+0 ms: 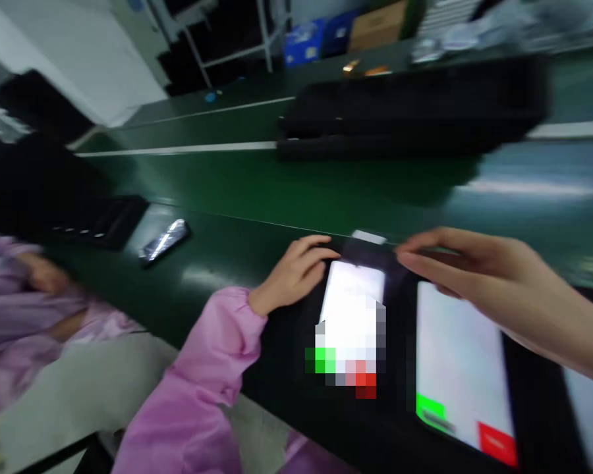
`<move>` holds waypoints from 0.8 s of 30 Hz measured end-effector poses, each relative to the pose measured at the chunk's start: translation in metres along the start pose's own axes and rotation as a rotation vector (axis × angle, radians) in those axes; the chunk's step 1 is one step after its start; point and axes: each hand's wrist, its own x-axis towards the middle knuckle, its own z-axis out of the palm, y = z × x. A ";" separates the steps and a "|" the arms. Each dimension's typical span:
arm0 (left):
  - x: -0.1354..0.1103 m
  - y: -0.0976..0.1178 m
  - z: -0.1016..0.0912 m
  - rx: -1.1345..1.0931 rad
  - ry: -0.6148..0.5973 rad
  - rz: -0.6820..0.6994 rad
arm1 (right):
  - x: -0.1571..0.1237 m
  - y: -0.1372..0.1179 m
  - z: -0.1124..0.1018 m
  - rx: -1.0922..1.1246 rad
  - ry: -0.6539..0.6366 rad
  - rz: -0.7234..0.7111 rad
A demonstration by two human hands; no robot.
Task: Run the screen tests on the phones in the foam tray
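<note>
Blurrily, a lit phone at the near edge of the green bench is held at its top by the left hand, fingers curled on it. The right hand, fingers loosely extended, is seen just above its top edge; contact cannot be told. A second lit phone lies beside it untouched.

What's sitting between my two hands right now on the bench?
In the head view, a lit phone lies between the left hand and right hand, both touching its top end. The picture is blurred.
</note>
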 end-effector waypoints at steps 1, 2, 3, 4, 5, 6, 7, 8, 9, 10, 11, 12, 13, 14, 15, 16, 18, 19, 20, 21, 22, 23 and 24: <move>-0.001 -0.002 0.001 -0.038 0.020 -0.009 | -0.001 -0.005 0.000 0.032 -0.015 0.038; -0.002 -0.004 0.003 -0.070 0.034 -0.015 | 0.000 -0.009 0.001 0.050 -0.015 0.053; -0.003 -0.006 0.003 -0.093 0.042 -0.019 | 0.000 -0.012 0.002 0.066 -0.021 0.066; -0.003 -0.007 0.004 -0.108 0.048 -0.022 | 0.001 -0.013 0.002 0.075 -0.020 0.062; -0.004 -0.008 0.004 -0.116 0.049 -0.023 | 0.001 -0.014 0.003 0.078 -0.021 0.051; -0.004 -0.008 0.004 -0.117 0.049 -0.022 | 0.001 -0.014 0.002 0.079 -0.025 0.036; -0.004 -0.007 0.004 -0.115 0.048 -0.022 | 0.001 -0.014 0.002 0.081 -0.027 0.015; -0.005 -0.006 0.003 -0.112 0.048 -0.023 | 0.001 -0.014 0.002 0.082 -0.026 -0.007; -0.005 -0.006 0.003 -0.110 0.047 -0.026 | 0.001 -0.013 0.001 0.081 -0.024 -0.025; -0.005 -0.005 0.003 -0.105 0.045 -0.029 | 0.000 -0.013 0.001 0.079 -0.019 -0.038; -0.005 -0.005 0.003 -0.096 0.042 -0.029 | 0.001 -0.013 0.001 0.075 -0.015 -0.042; -0.005 -0.005 0.003 -0.084 0.038 -0.026 | 0.001 -0.014 0.001 0.072 -0.011 -0.042; -0.004 -0.005 0.003 -0.071 0.035 -0.017 | 0.001 -0.014 0.001 0.070 -0.007 -0.040; -0.004 -0.006 0.003 -0.059 0.033 -0.004 | 0.001 -0.015 0.001 0.065 -0.004 -0.038; -0.004 -0.006 0.003 -0.052 0.032 0.011 | 0.002 -0.016 0.001 0.060 0.000 -0.036; -0.003 -0.006 0.003 -0.048 0.031 0.023 | 0.002 -0.017 0.001 0.056 0.004 -0.036; -0.003 -0.006 0.002 -0.045 0.020 0.028 | 0.002 -0.018 0.000 0.044 0.008 -0.034; -0.003 -0.006 0.001 -0.039 0.010 0.025 | 0.002 -0.018 0.000 0.040 0.010 -0.036; -0.002 -0.005 0.001 -0.030 0.000 0.021 | 0.002 -0.018 -0.001 0.041 0.015 -0.043; -0.002 -0.005 0.000 -0.020 -0.010 0.017 | 0.002 -0.018 -0.001 0.044 0.019 -0.048; -0.002 -0.004 -0.001 -0.010 -0.017 0.016 | 0.002 -0.018 -0.002 0.047 0.024 -0.054; -0.002 -0.004 -0.001 -0.004 -0.022 0.018 | 0.003 -0.018 -0.002 0.047 0.030 -0.060; -0.002 -0.004 -0.001 0.000 -0.024 0.022 | 0.003 -0.018 -0.002 0.047 0.038 -0.068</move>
